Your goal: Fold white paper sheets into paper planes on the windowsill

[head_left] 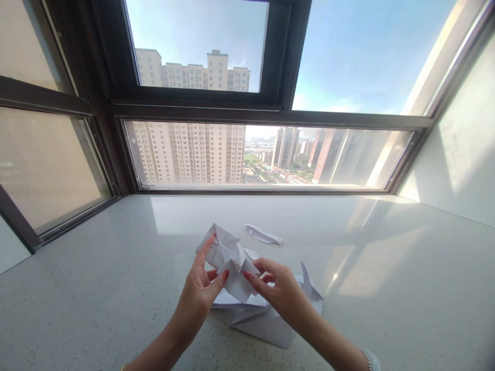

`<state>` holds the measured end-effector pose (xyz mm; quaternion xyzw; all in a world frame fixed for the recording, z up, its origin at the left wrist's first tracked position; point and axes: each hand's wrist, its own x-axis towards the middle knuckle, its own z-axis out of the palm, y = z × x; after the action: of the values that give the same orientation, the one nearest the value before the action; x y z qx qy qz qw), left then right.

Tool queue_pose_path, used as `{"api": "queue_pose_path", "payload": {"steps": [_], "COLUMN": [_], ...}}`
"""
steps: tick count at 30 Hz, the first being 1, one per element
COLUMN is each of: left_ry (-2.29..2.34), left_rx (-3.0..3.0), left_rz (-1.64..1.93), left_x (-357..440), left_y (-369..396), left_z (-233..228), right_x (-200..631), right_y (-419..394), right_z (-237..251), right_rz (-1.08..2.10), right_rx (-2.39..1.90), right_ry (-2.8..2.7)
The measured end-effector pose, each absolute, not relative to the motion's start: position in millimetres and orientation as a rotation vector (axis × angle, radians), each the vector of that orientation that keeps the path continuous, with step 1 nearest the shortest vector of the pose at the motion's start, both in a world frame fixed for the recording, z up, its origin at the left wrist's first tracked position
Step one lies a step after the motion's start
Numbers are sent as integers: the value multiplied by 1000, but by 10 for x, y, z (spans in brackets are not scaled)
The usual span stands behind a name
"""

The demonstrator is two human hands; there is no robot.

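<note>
Between both hands is a white folded paper piece (237, 286) with creased, petal-like flaps. My left hand (204, 282) pinches its left side with the thumb, while the index finger stretches up over a flat, star-creased part (219, 246); whether that part belongs to the same piece I cannot tell. My right hand (273, 281) grips the right side between thumb and fingers. Under and behind the hands lie more folded white papers (270, 326), partly hidden by my right forearm. One of them has a pointed tip (306, 278) standing up on the right.
A narrow folded paper strip (263, 235) lies beyond the hands. Everything rests on a pale speckled windowsill (379, 304). Dark window frames (270, 117) border it at the back and left, and a white wall (456, 149) rises on the right.
</note>
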<state>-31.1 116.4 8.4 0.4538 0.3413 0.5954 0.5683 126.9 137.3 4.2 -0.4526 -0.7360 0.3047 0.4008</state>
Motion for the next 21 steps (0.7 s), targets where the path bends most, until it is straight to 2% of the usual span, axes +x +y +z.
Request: {"api": "queue_pose_path", "payload": {"steps": [3, 9, 11, 16, 21], "left_ry": [771, 702, 684, 709, 774], "left_rx": [1035, 898, 932, 1085, 1174], "left_rz": [1385, 1357, 1350, 1332, 1303], "left_x": [-307, -339, -333, -334, -361], "left_y": [1167, 1186, 1189, 1206, 1219], "left_z": [91, 130, 109, 58, 42], "right_x": [1281, 1301, 1309, 1342, 1320], "right_y": [1357, 1433, 1475, 1482, 1416], "right_z": [73, 47, 0, -32, 32], "right_rz": [694, 1403, 1370, 987, 987], "right_rx": [-1145, -918, -922, -1022, -1062], "right_ry": [-1938, -1682, -1632, -1714, -1762]}}
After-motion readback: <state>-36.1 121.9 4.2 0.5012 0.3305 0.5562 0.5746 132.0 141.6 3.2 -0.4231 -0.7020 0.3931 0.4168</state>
